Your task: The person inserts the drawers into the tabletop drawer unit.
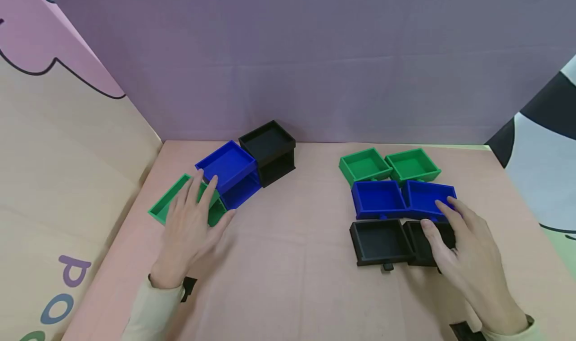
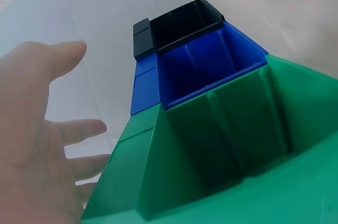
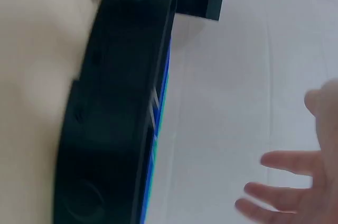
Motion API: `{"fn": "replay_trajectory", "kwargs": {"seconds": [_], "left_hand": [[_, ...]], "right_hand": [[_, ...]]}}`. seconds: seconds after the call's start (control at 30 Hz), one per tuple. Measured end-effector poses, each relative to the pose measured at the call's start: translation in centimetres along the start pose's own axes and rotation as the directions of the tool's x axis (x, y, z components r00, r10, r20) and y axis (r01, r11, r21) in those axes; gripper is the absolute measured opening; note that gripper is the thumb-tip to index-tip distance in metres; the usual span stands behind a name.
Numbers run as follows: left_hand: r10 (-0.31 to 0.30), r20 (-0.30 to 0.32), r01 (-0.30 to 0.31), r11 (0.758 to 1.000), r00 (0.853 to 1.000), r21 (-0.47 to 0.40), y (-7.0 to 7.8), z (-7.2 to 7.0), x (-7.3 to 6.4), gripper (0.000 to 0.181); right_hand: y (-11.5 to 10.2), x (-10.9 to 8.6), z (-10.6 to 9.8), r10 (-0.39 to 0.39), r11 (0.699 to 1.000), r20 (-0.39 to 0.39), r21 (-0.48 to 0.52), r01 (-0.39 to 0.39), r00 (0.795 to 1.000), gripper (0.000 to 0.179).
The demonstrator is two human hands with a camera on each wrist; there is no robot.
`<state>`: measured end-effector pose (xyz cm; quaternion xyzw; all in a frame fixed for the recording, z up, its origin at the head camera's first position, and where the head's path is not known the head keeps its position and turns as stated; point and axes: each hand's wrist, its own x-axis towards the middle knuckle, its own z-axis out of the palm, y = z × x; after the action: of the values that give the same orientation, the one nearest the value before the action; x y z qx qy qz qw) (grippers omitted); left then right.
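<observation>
A grey-purple back panel walls off the far side of the pink cloth-covered table, with a cream-and-pink printed side panel slanting along the left and a black-and-white printed panel at the right. Toward the left, the black drawer case, blue drawer case and green drawer case stand in a slanting row, black nearest the back. The left hand is over the green one, fingers spread; contact I cannot tell. The right hand, fingers parted and gripping nothing, partly covers the right black drawer and right blue drawer. The left black drawer, left blue drawer and two green drawers complete the close-set block; a small black knob juts from its near edge.

The widest stretch of cloth runs between cases and drawers and on toward the person. Narrower strips separate the green drawers from the back panel and the green drawer case from the left panel.
</observation>
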<state>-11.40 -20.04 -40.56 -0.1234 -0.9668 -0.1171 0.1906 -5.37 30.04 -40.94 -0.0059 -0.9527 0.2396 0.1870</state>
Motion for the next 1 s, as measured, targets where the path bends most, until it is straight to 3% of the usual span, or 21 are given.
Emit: {"fn": "replay_trajectory", "kwargs": {"seconds": [0.1,0.2,0.47,0.6,0.8,1.0], "left_hand": [[0.001,-0.008,-0.001,0.999,1.0,-0.034,0.3,0.2,0.6,0.08],[-0.008,0.009,0.008,0.998,1.0,-0.066,0.7,0.4,1.4,0.078],[0.0,0.02,0.004,0.984,1.0,-0.178,2.5,1.0,3.6,0.072],[0.003,0.004,-0.002,0.974,1.0,-0.226,3.3,1.4,5.2,0.069],[0.021,-0.039,-0.031,0.964,0.999,-0.264,4.5,1.9,7.4,0.065],[0.027,-0.088,-0.049,0.964,0.996,-0.262,5.3,3.0,9.4,0.058]], "right_hand": [[-0.8,-0.8,0.4,0.043,0.996,-0.074,0.075,-0.037,0.996,0.05],[-1.6,-1.6,0.8,0.086,0.988,-0.083,0.135,-0.075,0.993,0.04],[-2.7,-3.4,2.3,0.109,0.969,0.159,0.203,-0.141,0.981,0.031],[-2.8,-3.9,2.9,0.118,0.964,0.271,0.199,-0.176,0.955,0.034],[-2.6,-4.1,3.5,0.157,0.963,0.338,0.154,-0.219,0.928,0.04],[-2.2,-4.3,4.2,0.207,0.964,0.451,0.056,-0.259,0.868,0.049]]}}
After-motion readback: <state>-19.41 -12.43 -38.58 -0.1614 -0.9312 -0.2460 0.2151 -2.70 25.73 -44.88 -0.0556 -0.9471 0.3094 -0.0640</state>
